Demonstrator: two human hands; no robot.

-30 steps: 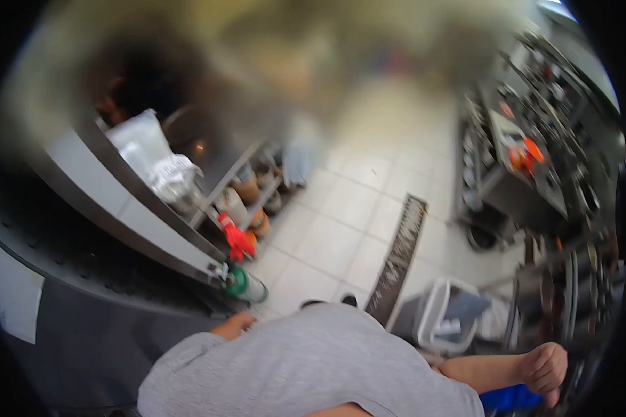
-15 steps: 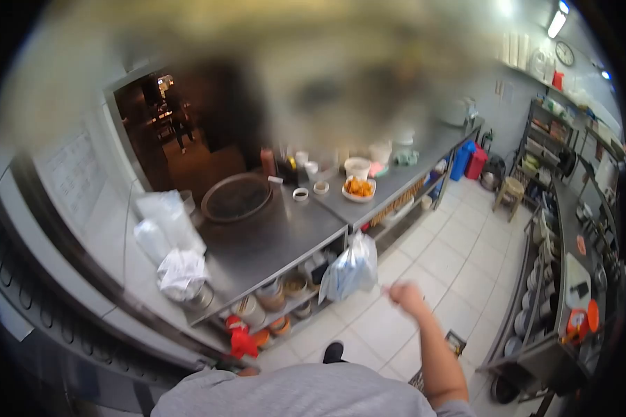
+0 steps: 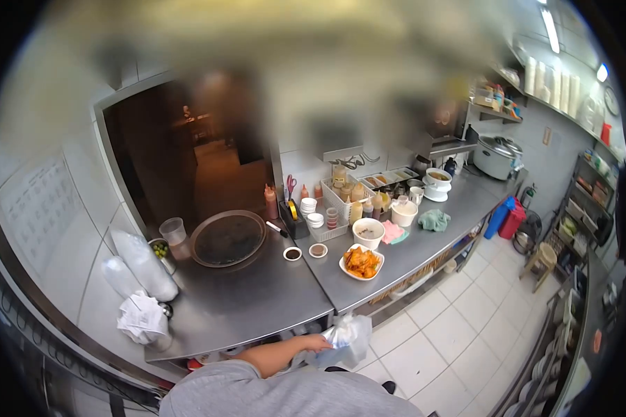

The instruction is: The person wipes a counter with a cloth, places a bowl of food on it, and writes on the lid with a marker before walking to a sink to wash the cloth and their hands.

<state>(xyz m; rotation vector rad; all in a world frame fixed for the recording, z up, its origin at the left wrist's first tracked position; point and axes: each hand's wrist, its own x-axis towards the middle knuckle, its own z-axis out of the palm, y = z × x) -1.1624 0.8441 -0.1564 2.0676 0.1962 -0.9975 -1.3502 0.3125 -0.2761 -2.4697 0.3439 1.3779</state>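
Note:
At the front edge of the steel counter (image 3: 257,306), a clear plastic bag (image 3: 355,339) with white and pale blue stuff inside hangs low, near the joint between two counter sections. My left hand (image 3: 317,342) reaches across from the left and has its fingers closed at the bag's near side; the fingertips are partly lost against the plastic. My right hand is out of view. Above the bag, a white bowl of orange-red food (image 3: 362,263) stands on the counter. Beside it are two small sauce cups, one with dark sauce (image 3: 293,254) and one with brown sauce (image 3: 318,250).
A large round dark tray (image 3: 228,238) lies on the left counter, near wrapped plastic packs (image 3: 142,264) and a white cloth (image 3: 142,317). Sauce bottles (image 3: 358,191), a white tub (image 3: 368,233) and a green cloth (image 3: 434,221) stand farther back. A stool (image 3: 540,264) is on the tiled floor.
My right hand, which was raised over the floor to the bag's right, has left the view. My left arm has come in and its hand is at the bag. The view has tilted up.

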